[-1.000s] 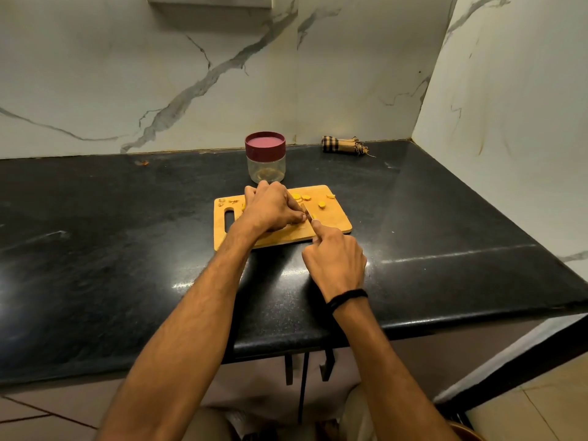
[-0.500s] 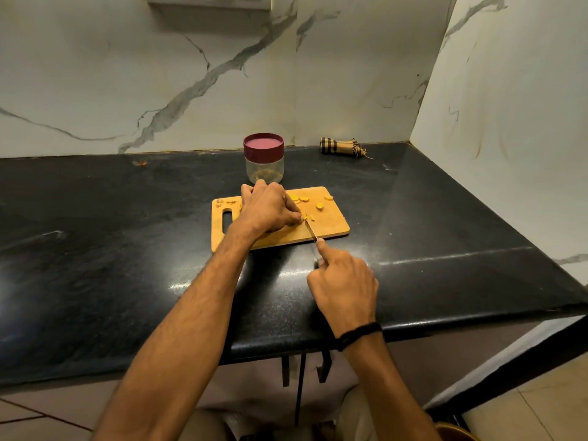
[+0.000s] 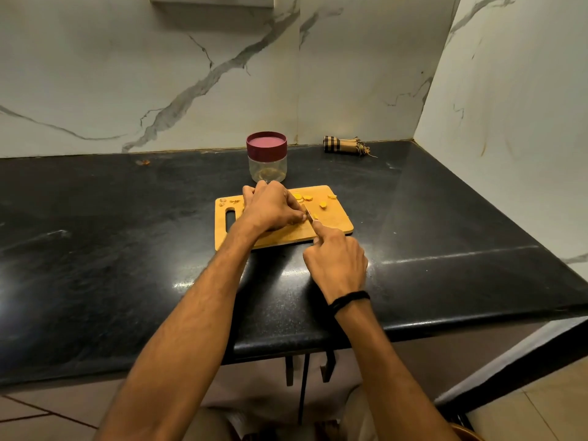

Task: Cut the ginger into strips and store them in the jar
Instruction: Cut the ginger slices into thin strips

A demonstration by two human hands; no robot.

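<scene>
Black polished stone desk [image 3: 127,249], with a wood cutting board [image 3: 334,222] near its middle.

Left hand [image 3: 270,206] is on the board, fingers curled down and clamped on the ginger. The piece itself is hidden under them. Right hand [image 3: 337,262] is wrapped round the knife [image 3: 308,213], index finger along the spine, blade just right of the left fingertips. Loose ginger slices [image 3: 323,205] lie on the board's far right. Jar [image 3: 267,167] stands just beyond the board's far edge, red lid [image 3: 266,144] on, and looks near empty.

Reads as mid-slicing. To do it well:
- Tuck the left fingertips back and guide with the knuckles, since the blade is very close to them.
- Use short, even strokes.
- Put left-hand weight on the board, which may slide on glossy stone.
- Take the lid off before loading.

Room: white veined marble wall [image 3: 159,74] behind and on the right, meeting in a corner at far right. Rolled checked cloth [image 3: 345,144] lies by the far wall, right of the jar.
</scene>
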